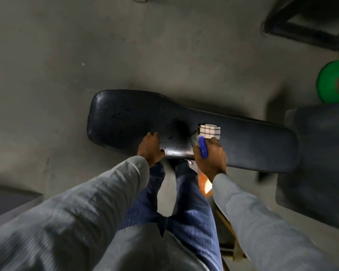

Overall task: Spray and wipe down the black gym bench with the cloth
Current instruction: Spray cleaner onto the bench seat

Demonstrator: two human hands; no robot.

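Observation:
The black gym bench [125, 118] lies across the floor in front of me, its pad speckled with wet droplets on the wide left half. My left hand [150, 147] rests on the near edge of the pad with fingers spread and nothing in it. My right hand [210, 155] grips a spray bottle [205, 182] with a blue trigger and an orange body that hangs below the hand. A folded checked cloth [210, 131] sticks out just past that hand, over the pad; whether the fingers also pinch it I cannot tell.
A green weight plate [335, 85] lies at the right edge. A dark frame [305, 22] stands at the top right, and another dark padded piece [319, 163] sits right of the bench. Grey concrete floor surrounds the bench. My legs in blue jeans stand against its near side.

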